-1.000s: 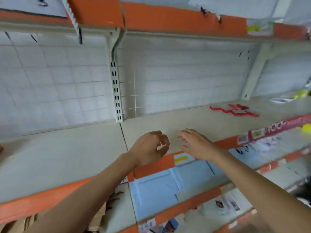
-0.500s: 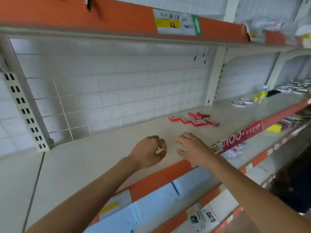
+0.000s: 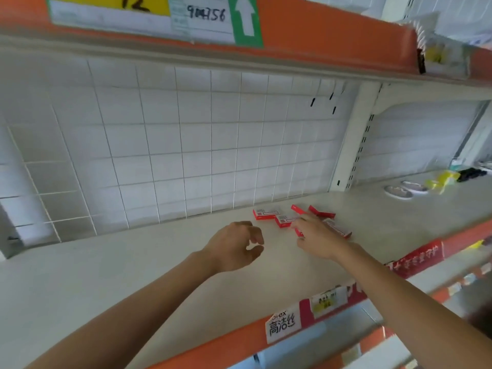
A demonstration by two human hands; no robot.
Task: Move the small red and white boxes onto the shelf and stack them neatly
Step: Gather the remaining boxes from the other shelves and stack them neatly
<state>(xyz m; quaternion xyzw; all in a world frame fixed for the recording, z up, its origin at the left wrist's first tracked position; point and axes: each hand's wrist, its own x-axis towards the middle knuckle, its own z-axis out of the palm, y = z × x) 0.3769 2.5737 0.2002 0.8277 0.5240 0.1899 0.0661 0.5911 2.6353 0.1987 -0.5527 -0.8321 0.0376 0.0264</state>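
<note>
Several small red and white boxes (image 3: 267,213) lie scattered flat on the beige shelf (image 3: 133,267), near the back wire grid. My right hand (image 3: 316,237) reaches over the nearest boxes, fingers extended, and covers part of one box (image 3: 338,229); whether it touches a box I cannot tell. My left hand (image 3: 237,246) hovers over the shelf to the left of the boxes, fingers loosely curled and holding nothing.
A white wire grid (image 3: 173,145) backs the shelf. An orange-edged shelf (image 3: 319,27) with a price label hangs above. Round dishes (image 3: 399,191) and yellow packs (image 3: 442,179) lie on the shelf section to the right. Lower shelves sit below the orange front edge (image 3: 234,344).
Both hands have moved forward over the shelf towards the boxes. The right hand now reaches over the boxes; the view has shifted right and closer.
</note>
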